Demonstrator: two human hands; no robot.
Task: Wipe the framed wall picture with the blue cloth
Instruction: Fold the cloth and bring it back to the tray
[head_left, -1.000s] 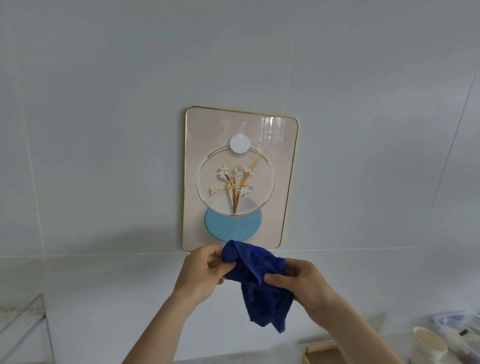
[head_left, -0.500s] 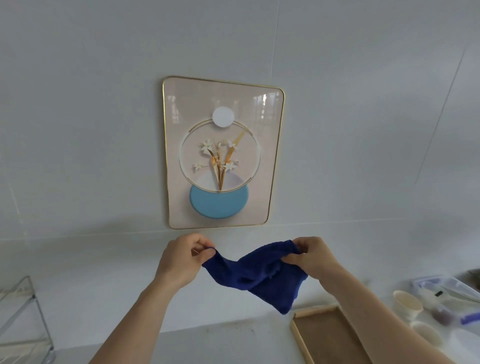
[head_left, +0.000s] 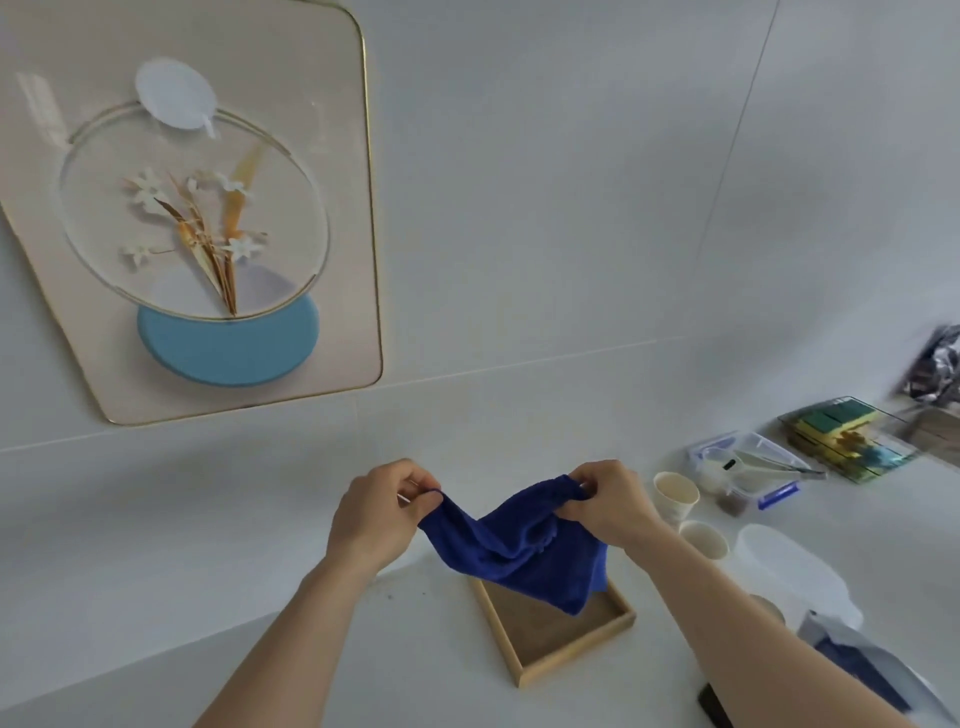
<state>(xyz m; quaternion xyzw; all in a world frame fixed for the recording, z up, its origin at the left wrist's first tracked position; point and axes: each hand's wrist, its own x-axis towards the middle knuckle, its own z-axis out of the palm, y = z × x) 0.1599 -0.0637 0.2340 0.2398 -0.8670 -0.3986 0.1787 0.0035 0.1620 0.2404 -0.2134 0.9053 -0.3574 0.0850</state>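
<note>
Head view: both arms are stretched forward from the bottom edge, bare to the elbow. The left hand (head_left: 382, 512) is curled, and one corner of the blue cloth (head_left: 524, 556) is pinched between its thumb and fingers. The right hand (head_left: 608, 501) is curled too, and the other top corner is pinched by it. The hands are held level and apart, so the cloth is pulled out between them.

The blue cloth is dark blue and looks soft and fuzzy. It sags in the middle, with folds, and its lowest corner hangs down over a shallow wooden tray (head_left: 571, 660) on the white counter (head_left: 363, 665). Whether the tray is touched by that corner cannot be told.

The framed wall picture (head_left: 311, 208) is hung on the white wall, up and to the left of the hands, well apart from the cloth. A thin gold edge is seen around it. White flowers inside a gold ring and a light blue oval are shown on it. Its left side and top are cut off by the picture edge.

Two paper cups (head_left: 675, 493) are stood just beside the right hand. Farther right, a clear box (head_left: 748, 467) and stacked sponges (head_left: 836, 426) are seen, a bit blurry.
</note>
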